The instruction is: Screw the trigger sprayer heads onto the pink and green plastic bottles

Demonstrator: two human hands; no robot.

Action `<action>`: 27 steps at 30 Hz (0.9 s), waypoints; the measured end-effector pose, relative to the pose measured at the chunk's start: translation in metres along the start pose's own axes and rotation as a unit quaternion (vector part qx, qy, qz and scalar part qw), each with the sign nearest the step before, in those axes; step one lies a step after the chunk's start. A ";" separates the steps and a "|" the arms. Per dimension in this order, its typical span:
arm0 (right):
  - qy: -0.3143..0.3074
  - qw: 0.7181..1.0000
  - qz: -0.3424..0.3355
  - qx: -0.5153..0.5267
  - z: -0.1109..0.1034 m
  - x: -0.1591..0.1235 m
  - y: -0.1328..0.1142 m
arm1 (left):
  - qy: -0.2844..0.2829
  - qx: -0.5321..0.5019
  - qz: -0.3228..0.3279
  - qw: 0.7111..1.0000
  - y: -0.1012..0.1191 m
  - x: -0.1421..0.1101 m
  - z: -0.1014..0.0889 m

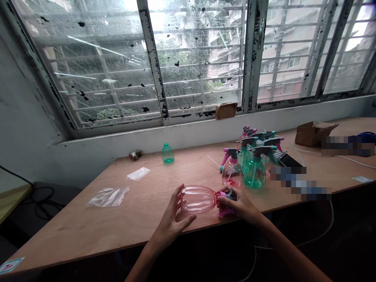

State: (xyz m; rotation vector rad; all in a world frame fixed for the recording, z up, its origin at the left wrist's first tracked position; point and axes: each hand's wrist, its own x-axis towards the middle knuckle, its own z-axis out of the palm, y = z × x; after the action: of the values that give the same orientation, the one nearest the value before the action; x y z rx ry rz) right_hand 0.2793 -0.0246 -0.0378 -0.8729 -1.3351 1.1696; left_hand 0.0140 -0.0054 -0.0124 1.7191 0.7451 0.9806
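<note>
A clear pink spray bottle [198,199] lies sideways in the air between my hands, above the table's front edge. My left hand [178,215] is wrapped round its base, thumb below and fingers behind. At the neck, my right hand [239,203] grips the black and pink spray head [230,194], whose pink trigger points down. Close behind my right hand stand a pink spray bottle [232,172] and a green spray bottle [254,172], both upright with heads on. A green bottle without a spray head [167,154] stands farther back.
Several more spray bottles crowd behind the front two. Clear plastic bags [108,196] and a white packet [138,173] lie on the wooden table [88,231] at left. A cardboard box [313,134] and white cable are at right. Windows line the back.
</note>
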 end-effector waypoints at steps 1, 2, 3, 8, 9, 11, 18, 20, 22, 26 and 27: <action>0.000 1.000 0.001 0.003 0.000 0.000 0.000 | -0.003 -0.001 0.005 1.000 0.000 0.000 0.000; 0.001 1.000 0.001 0.003 0.000 0.000 0.000 | -0.005 -0.003 0.003 1.000 0.000 0.000 0.000; 0.003 1.000 0.001 0.001 0.001 0.000 0.000 | -0.004 -0.008 -0.007 1.000 0.001 0.000 0.000; 0.004 1.000 0.001 -0.009 0.001 -0.001 -0.001 | 0.015 -0.024 -0.054 0.998 0.000 0.002 -0.001; 0.003 1.000 0.001 -0.010 0.001 0.000 -0.001 | 0.010 -0.019 -0.050 0.999 -0.001 0.002 -0.001; 0.000 1.000 -0.002 -0.012 0.001 0.000 0.000 | -0.002 -0.003 -0.030 1.000 -0.001 0.001 -0.001; -0.001 1.000 -0.013 -0.003 0.001 0.000 0.000 | 0.003 -0.015 -0.053 0.998 0.002 -0.001 0.001; 0.002 1.000 -0.013 -0.001 0.001 -0.001 -0.001 | 0.007 -0.017 -0.065 0.998 0.001 0.000 0.000; 0.008 1.000 -0.012 0.004 0.002 -0.001 0.000 | -0.009 -0.019 -0.062 0.998 -0.001 0.001 -0.001; 0.020 1.000 -0.016 0.005 0.002 0.000 0.000 | -0.025 -0.004 -0.032 0.999 -0.002 0.002 -0.002; 0.022 1.000 -0.018 0.005 0.002 0.000 0.000 | -0.024 -0.002 -0.035 0.999 -0.002 0.002 -0.002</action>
State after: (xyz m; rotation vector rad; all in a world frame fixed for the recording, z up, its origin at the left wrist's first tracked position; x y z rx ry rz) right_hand 0.2771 -0.0246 -0.0380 -0.8596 -1.3041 1.1213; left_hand 0.0132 -0.0026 -0.0134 1.6966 0.7662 0.8898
